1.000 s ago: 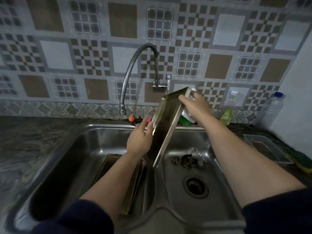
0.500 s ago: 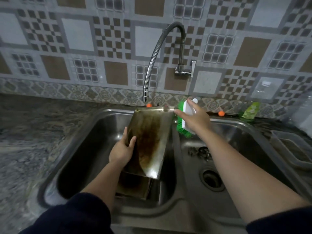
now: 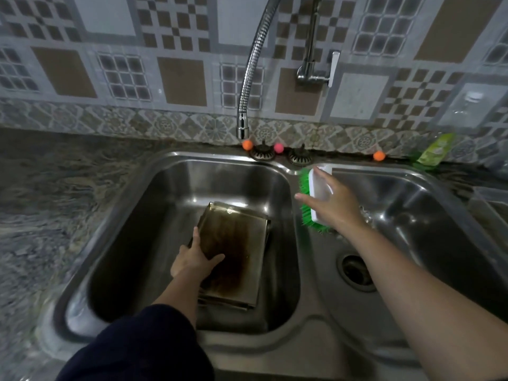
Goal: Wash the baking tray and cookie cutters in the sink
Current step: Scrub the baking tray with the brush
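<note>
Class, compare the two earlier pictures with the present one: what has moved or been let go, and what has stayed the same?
The baking tray has gone from upright between both hands to lying flat in the left basin on another tray. The right hand let go of its edge. The left hand still holds the tray; the right still grips the green brush.

Stained baking tray (image 3: 233,251), flat in left sink basin (image 3: 176,188)

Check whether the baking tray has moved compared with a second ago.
Yes. The baking tray, then held up on edge above the divider, now lies down in the left basin on another tray, with the left hand gripping its edge.
</note>
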{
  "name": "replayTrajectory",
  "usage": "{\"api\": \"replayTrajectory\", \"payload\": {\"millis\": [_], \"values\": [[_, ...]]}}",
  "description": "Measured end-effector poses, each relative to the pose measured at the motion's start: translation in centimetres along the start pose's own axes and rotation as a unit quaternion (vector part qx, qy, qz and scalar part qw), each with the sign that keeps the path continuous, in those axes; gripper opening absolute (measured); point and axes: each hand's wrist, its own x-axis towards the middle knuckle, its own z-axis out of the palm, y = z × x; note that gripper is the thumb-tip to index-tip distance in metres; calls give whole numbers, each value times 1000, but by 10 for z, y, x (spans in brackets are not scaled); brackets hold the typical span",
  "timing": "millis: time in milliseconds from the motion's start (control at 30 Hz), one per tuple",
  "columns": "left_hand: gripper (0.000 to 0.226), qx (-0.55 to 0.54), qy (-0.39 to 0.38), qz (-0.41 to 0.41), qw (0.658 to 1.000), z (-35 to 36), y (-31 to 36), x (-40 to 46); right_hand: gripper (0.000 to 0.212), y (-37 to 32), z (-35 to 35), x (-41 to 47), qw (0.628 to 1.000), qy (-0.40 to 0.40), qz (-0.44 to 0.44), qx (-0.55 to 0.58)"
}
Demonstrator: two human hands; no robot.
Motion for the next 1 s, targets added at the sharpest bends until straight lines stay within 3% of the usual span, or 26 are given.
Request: {"api": "replayTrajectory", "payload": {"millis": [300,467,600,767,900,1000], "values": [[100,47,7,-44,998,-4,17,-9,77,19,-6,2,999,-39,12,-19],[71,75,62,-49,994,-22,53,-18,74,36,-28,2,999,-36,17,-31],[49,63,104,31,992,-32,119,-27,69,54,-66,-1,998,-35,26,-50],[40,43,144,158,976,-19,222,-57,66,86,-134,1,996,-22,45,-78],[42,18,112,243,963,19,278,-78,64,114,-196,7,992,11,60,-107],[44,3,51,252,966,55,303,-78,61,141,-248,16,984,49,80,-153]]}}
